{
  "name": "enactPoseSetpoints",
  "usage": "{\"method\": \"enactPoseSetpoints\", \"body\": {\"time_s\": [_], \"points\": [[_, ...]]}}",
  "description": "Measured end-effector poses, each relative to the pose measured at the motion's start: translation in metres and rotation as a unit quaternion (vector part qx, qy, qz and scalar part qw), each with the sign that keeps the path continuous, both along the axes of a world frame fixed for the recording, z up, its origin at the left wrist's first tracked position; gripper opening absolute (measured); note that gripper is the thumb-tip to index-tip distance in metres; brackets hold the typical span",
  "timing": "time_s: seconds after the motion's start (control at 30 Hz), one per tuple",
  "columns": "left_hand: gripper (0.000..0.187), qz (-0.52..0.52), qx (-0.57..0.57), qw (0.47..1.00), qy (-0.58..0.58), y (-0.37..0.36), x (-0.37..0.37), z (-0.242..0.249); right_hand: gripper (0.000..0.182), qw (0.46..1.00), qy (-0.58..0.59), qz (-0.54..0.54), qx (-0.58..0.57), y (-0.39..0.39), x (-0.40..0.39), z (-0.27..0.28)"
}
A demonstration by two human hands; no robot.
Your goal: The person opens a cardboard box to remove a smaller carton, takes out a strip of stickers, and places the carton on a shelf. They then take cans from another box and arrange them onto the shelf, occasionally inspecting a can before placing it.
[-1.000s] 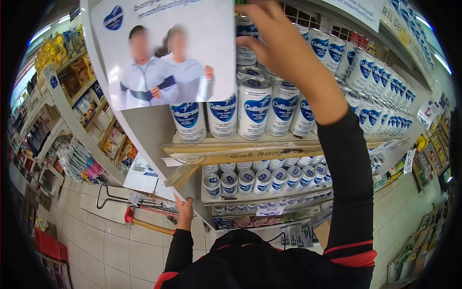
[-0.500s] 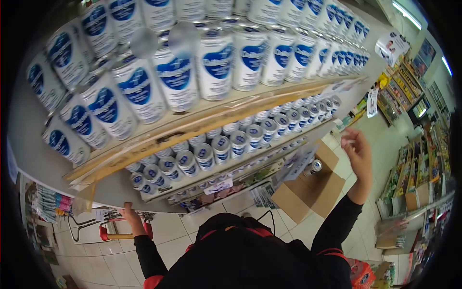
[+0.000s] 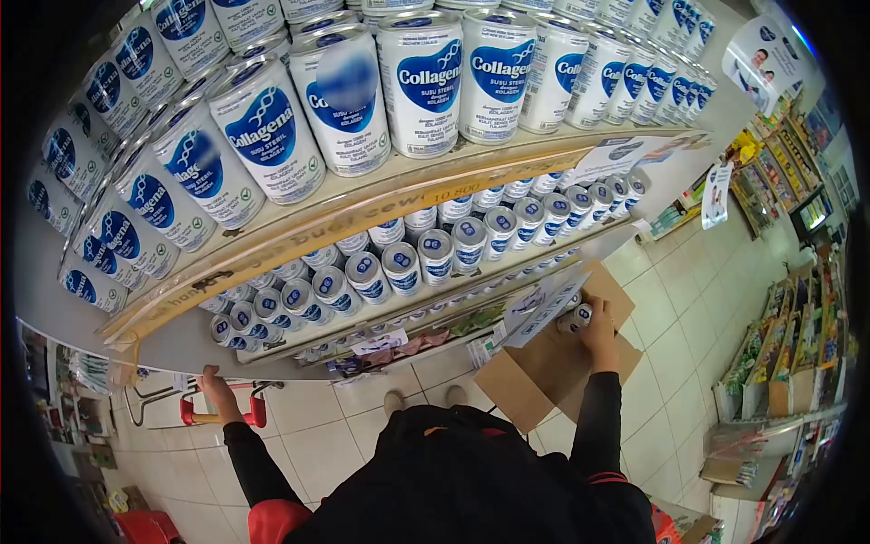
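Note:
My right hand (image 3: pixel 598 325) is down inside an open cardboard box (image 3: pixel 517 385), its fingers wrapped round a white and blue can (image 3: pixel 575 317). The box stands on the floor to the right of the shelf. At the lower left, my left hand (image 3: pixel 214 383) rests by the shelf's lower edge, above a trolley with red parts (image 3: pixel 256 412); its grip is hard to make out. Rows of white cans with blue labels (image 3: pixel 422 86) stand on the upper shelf. Shorter white and blue cans (image 3: pixel 401 267) fill the shelf below.
A yellow price strip (image 3: pixel 362 218) runs along the upper shelf's front edge. Paper signs (image 3: pixel 715 195) hang at its right end. Shelves of goods (image 3: pixel 788 340) line the right side, beyond the tiled floor (image 3: pixel 666 363). A red object (image 3: pixel 147 528) lies at the lower left.
My right hand has moved down and left into the box and closed on a can. My left hand has shifted slightly left in view. The shelf looks nearer and the picture is sharper.

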State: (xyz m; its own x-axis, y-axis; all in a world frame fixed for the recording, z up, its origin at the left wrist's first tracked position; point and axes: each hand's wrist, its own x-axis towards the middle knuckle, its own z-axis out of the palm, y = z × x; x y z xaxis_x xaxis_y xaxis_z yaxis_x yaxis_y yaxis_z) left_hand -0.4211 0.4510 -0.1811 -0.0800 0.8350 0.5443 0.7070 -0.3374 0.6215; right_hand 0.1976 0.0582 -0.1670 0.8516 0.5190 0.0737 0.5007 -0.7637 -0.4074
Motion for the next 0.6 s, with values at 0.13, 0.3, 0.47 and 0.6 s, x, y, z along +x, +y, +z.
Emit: {"method": "enactPoseSetpoints", "body": {"time_s": [0.13, 0.3, 0.47, 0.6], "points": [[0.009, 0.020, -0.019, 1.000, -0.009, -0.005, 0.003, 0.008, 0.056, 0.997, -0.045, -0.022, -0.058, 0.012, -0.018, 0.006], [0.007, 0.014, 0.049, 0.992, 0.116, -0.012, 0.009, 0.013, 0.057, 0.991, -0.126, -0.043, -0.024, 0.010, -0.038, -0.032], [0.014, -0.015, -0.058, 0.972, -0.227, -0.023, 0.036, 0.033, 0.054, 0.990, -0.020, -0.130, 0.054, 0.012, -0.026, -0.054], [0.024, -0.050, -0.082, 0.944, -0.315, -0.033, 0.046, 0.046, 0.063, 0.997, -0.021, -0.055, 0.044, 0.009, -0.025, -0.036]]}}
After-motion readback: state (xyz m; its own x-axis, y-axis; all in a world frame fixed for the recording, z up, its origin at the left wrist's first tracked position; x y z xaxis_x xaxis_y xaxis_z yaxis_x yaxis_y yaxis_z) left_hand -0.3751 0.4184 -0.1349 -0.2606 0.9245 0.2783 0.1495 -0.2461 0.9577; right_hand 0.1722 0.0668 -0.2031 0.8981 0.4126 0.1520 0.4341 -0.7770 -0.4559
